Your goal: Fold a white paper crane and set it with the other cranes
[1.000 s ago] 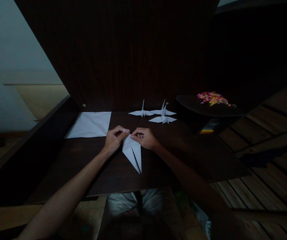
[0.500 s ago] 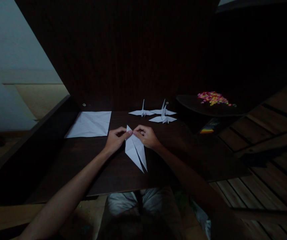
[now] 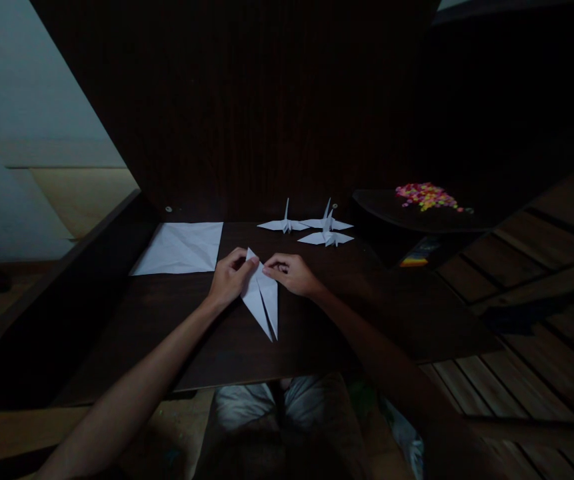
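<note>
A white sheet folded into a long kite shape (image 3: 261,297) is between my hands, just above or on the dark desk. Its narrow tip points away from me, and two split points face me. My left hand (image 3: 231,275) is closed on its upper left edge, thumb on top near the tip. At the upper right edge, my right hand (image 3: 291,273) is closed with thumb and forefinger pinched on the paper; its other fingers are curled. Beyond my hands stand three white paper cranes (image 3: 287,225) with wings spread. A creased white paper sheet (image 3: 181,248) lies flat to the left.
Colourful small pieces (image 3: 427,197) are heaped on a rounded dark shelf (image 3: 377,200) at the right. A dark panel (image 3: 267,107) rises behind the desk (image 3: 167,340), and a raised side board (image 3: 57,300) borders its left. Slatted wood (image 3: 507,393) shows at the right.
The folded paper has shifted a little left and turned more upright. My left hand has moved slightly along its edge, and my right hand's fingertips sit slightly lower.
</note>
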Available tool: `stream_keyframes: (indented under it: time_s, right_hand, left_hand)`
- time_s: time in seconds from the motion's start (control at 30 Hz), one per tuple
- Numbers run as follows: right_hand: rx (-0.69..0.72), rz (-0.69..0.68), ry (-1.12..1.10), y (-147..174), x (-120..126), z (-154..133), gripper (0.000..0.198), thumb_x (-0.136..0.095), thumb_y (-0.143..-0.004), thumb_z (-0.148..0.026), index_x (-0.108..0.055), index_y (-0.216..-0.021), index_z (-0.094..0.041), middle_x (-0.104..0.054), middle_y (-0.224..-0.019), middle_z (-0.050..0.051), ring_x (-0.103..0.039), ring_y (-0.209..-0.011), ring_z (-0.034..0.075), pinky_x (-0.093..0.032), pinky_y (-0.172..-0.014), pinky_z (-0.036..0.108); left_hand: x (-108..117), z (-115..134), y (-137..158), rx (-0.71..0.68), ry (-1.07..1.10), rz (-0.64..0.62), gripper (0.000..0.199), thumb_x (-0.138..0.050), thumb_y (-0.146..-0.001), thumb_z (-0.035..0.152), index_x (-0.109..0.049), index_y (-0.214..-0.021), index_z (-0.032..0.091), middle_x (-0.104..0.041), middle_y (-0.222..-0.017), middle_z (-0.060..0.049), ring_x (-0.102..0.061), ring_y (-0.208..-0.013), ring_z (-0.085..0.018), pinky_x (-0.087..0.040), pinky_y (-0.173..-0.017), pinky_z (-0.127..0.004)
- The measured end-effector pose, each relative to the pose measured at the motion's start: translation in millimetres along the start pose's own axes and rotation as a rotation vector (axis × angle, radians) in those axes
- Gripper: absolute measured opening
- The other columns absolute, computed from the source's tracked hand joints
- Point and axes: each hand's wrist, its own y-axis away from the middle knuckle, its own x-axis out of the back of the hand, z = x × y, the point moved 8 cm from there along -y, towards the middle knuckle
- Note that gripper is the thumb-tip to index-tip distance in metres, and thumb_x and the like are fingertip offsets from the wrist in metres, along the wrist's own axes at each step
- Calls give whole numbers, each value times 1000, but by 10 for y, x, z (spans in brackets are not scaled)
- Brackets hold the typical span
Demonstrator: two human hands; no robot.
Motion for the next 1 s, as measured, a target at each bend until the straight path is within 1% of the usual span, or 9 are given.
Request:
stream_keyframes:
  time_s: [0.1, 0.27, 0.4, 0.5, 0.57, 0.63, 0.77, 0.87, 1.0]
  right_hand:
    - [-30, 65, 29, 3, 45, 36, 18, -64, -77, -31, -66, -76, -14, -58, -65, 0, -46, -55, 10, -37, -52, 22]
    - [-50, 199, 258, 19, 198, 8, 9, -63, -73, -21, -62, -67, -15, -56, -58, -1, -46, -52, 10, -35, -51, 23]
    - [-34, 279, 373, 43, 309, -63, 9, -62, -72, -18, -60, -63, -16, -56, -56, -1, -47, -53, 11, -35, -51, 23]
    - [-33, 305, 381, 51, 328, -45, 9, -62, -72, -17, -61, -63, -16, -57, -57, 0, -48, -52, 11, -36, -52, 23]
    - [-31, 285, 355, 40, 307, 4, 8, -62, -74, -18, -63, -66, -16, -59, -59, 0, -49, -54, 10, -37, -53, 22]
    - [-24, 223, 309, 20, 272, 69, 9, -61, -76, -21, -65, -71, -15, -61, -63, 0, -48, -55, 10, -37, -53, 22]
    - [-5, 21, 233, 2, 195, 172, 11, -66, -76, -25, -68, -76, -14, -61, -69, 1, -48, -58, 9, -36, -53, 21]
    - [9, -104, 273, 35, 153, 201, 9, -69, -74, -22, -68, -73, -14, -60, -72, 1, -49, -59, 9, -38, -54, 21]
    - [46, -129, 379, 75, 142, 178, 8, -69, -75, -18, -66, -69, -14, -59, -72, 1, -51, -60, 9, -38, -56, 21]
  left_hand:
    - [-35, -44, 3, 52, 33, -17, 21, -64, -78, 37, -64, -75, 17, -62, -74, -1, -55, -71, -16, -43, -66, -25]
    - [-117, -121, 7, 89, 37, -100, 27, -68, -74, 39, -68, -89, 16, -65, -80, -2, -57, -71, -16, -45, -66, -27]
    - [-101, -149, -6, 42, -91, -171, 24, -71, -72, 38, -69, -82, 17, -62, -72, -1, -54, -65, -14, -42, -61, -26]
    - [-110, -185, -13, -3, -168, -272, 21, -70, -74, 38, -69, -77, 17, -62, -71, -1, -54, -66, -14, -42, -64, -26]
    - [-118, -209, -18, -47, -212, -327, 19, -70, -74, 37, -69, -77, 18, -63, -72, -2, -54, -67, -15, -42, -65, -27]
    - [-104, -226, -27, -97, -284, -336, 19, -70, -75, 37, -68, -73, 18, -62, -70, -2, -54, -68, -15, -41, -66, -27]
    - [-110, -260, -18, -152, -386, -375, 21, -68, -77, 36, -65, -70, 17, -60, -68, -2, -53, -68, -16, -42, -65, -27]
    - [-127, -252, 6, -198, -411, -405, 22, -67, -79, 35, -63, -69, 16, -60, -70, -2, -54, -70, -16, -43, -66, -27]
    - [-148, -246, 30, -233, -448, -431, 21, -65, -82, 35, -62, -71, 16, -60, -71, -2, -55, -71, -17, -43, -66, -28]
